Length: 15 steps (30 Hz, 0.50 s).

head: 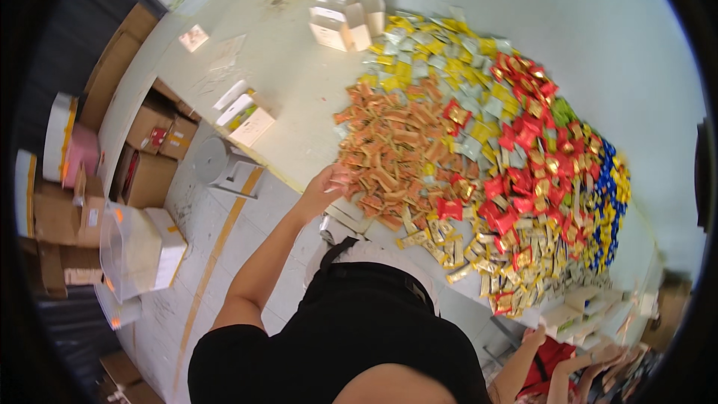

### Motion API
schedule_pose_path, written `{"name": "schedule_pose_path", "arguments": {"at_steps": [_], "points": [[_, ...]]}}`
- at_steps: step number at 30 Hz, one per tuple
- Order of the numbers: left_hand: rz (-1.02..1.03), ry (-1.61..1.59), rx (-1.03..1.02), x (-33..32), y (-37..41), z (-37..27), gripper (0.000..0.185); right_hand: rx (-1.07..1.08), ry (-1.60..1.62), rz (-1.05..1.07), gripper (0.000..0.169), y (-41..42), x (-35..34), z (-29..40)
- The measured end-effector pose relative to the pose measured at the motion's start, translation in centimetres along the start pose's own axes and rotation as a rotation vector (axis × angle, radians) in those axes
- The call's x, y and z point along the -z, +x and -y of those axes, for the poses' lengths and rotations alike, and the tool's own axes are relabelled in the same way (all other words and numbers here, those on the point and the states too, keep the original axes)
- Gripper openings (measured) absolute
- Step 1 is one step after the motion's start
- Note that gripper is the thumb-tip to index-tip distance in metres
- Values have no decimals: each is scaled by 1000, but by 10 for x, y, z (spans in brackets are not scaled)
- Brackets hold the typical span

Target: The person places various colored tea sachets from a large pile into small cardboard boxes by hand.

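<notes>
My left hand (332, 178), blurred, hovers at the near left edge of a pile of orange-brown snack packets (392, 140); its fingers are loosely curled and apart, and I see nothing in them. At the lower right, my right hand (534, 336) is against the near corner of a group of open white cartons (583, 311), its fingers closed at the carton's edge. Some of these cartons have small packets inside. Cream-and-yellow stick packets (521, 275) and red-and-gold packets (527, 174) lie between my hands.
Yellow-and-silver packets (449, 56) and blue-and-yellow ones (607, 207) lie farther back on the table (303, 78). White cartons stand at the back (345, 19) and left (249, 118). A grey stool (212, 160), cardboard boxes (148, 174) and a clear bin (126, 252) are left. Another person's arms (578, 367) are at right.
</notes>
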<state>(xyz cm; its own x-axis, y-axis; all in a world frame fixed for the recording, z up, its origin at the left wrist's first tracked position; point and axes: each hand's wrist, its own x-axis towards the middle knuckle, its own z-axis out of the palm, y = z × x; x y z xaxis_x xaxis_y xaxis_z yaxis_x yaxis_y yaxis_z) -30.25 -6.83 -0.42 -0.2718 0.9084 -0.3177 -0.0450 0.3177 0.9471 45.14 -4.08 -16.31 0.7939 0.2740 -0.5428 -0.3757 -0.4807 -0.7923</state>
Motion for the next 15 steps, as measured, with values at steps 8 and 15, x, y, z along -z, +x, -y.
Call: {"name": "schedule_pose_path", "arguments": {"at_steps": [8,15], "points": [[-495,-28,-126,114,17,8,25,152,-303,206,20,-122,-29,-195],[-330,347,-347,205,173,-6,29,68,-504,370,37,-232,-74,-266]]}}
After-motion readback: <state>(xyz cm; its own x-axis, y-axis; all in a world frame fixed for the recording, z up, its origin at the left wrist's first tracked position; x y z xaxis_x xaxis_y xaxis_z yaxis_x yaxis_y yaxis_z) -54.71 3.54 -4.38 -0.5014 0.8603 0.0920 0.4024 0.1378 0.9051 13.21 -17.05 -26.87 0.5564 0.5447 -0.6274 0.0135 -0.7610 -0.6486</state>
